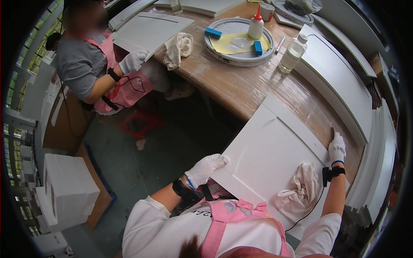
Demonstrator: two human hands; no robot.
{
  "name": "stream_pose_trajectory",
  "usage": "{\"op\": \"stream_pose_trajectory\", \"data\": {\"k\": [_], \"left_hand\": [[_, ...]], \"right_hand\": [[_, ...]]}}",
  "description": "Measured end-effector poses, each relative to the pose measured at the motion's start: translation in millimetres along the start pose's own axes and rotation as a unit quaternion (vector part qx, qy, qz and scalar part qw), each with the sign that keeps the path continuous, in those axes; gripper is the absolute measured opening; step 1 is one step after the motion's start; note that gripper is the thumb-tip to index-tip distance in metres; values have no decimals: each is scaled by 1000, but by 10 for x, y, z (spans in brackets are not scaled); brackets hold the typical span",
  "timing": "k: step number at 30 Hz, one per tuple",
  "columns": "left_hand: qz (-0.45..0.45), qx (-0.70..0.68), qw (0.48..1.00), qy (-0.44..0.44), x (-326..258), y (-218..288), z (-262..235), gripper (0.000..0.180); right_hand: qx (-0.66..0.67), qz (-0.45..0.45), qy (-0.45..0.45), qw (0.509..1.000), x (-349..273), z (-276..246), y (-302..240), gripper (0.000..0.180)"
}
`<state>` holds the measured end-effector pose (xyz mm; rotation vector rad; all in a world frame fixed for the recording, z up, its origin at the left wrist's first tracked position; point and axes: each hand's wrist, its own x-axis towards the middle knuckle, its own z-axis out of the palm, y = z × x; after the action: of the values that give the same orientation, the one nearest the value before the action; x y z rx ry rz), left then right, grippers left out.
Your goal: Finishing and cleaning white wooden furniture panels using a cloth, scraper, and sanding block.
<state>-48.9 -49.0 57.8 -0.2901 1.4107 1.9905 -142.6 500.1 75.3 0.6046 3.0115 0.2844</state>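
A white framed panel (262,148) lies aslant in front of me, its far end on the table and its near end by my apron. My left hand (208,169), in a white knitted glove, is closed on the panel's left edge. My right hand (337,149), gloved too, rests beside the panel's right edge, closed round a slim dark tool (332,133); only its end shows, so its kind is unclear. A crumpled off-white cloth (299,193) lies on the panel near my right forearm.
Beyond the panel, a round lidded tub (238,60) bears blue blocks, yellow sandpaper and a red-tipped glue bottle (256,26). A clear bottle (293,53) stands by stacked white panels (335,77). Across the table corner, a co-worker's gloved hand (133,61) touches another panel (148,32).
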Motion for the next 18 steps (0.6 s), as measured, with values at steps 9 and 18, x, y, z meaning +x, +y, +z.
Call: {"op": "stream_pose_trajectory", "data": {"k": [9, 18], "left_hand": [[-26, -23, 999, 41, 2, 140, 41, 24], [-26, -10, 999, 26, -25, 155, 69, 23]], "right_hand": [[389, -102, 90, 911, -744, -1074, -1188, 12], [277, -260, 61, 923, -1176, -764, -1643, 11]]}}
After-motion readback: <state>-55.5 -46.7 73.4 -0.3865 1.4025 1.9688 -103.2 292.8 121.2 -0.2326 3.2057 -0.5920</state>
